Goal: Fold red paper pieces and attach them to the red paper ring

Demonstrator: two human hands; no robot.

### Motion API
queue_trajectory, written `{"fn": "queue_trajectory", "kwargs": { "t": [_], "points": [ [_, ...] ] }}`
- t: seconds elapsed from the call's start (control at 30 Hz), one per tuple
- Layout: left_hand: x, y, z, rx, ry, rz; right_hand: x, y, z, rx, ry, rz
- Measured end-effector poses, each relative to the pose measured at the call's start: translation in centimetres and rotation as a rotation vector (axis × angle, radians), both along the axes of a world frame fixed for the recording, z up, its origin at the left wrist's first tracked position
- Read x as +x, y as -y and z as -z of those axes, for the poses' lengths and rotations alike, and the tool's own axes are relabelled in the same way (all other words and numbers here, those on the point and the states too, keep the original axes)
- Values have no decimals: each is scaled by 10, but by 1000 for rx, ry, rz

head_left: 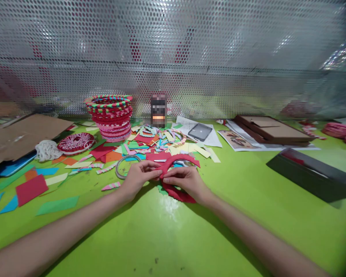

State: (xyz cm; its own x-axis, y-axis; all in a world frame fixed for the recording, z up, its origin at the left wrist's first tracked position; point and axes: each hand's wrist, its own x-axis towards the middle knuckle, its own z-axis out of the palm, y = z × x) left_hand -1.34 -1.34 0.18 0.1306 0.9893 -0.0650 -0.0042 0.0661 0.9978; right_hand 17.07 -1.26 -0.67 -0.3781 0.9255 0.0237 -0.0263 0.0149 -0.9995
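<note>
**Folding the red paper ring at the middle of the table**

Head view. My left hand (140, 175) and my right hand (187, 181) meet on a red paper ring (178, 194), which lies at the centre of the green table (248, 215), just in front of me. Both hands are closed on it in a narrow pinch: the fingertips of each hand press the same point of the red strip, at about 12 o'clock from my wrists. I judge that I am in the step of creasing or wrapping the red paper around the ring (I cannot tell if there is a hard ring inside it). The next move, I think, calls for a firm pinch with one hand while the other slides along the strip, so that the fold does not open.

Just beside my left hand, at 11 o'clock, a bare grey ring (126, 165) lies flat. Behind my hands, at 12 o'clock, is a heap of coloured paper scraps (158, 142). At 11 o'clock, farther away, stands a stack of finished striped rings (112, 115), and at 10 o'clock one red-and-white ring (76, 142) next to a bundle of white string (47, 150). At 1 o'clock are papers with a tablet (200, 131); at 2 o'clock are flat brown boards (273, 130) and a dark tray (311, 173).

The table is bright green and smooth. A perforated metal screen (173, 46) closes the whole back side.
</note>
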Motion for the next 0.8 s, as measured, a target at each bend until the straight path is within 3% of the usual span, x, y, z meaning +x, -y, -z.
{"fn": "queue_trajectory", "kwargs": {
  "t": [0.27,0.47,0.8],
  "points": [
    [2,0,-1,-43,38,62,0,0,0,-24,-88,26],
    [2,-3,1,-111,126,-11,0,-1,-1,-97,-110,25],
    [2,-1,1,-52,77,29,-1,2,-2,-64,-135,64]
  ]
}}
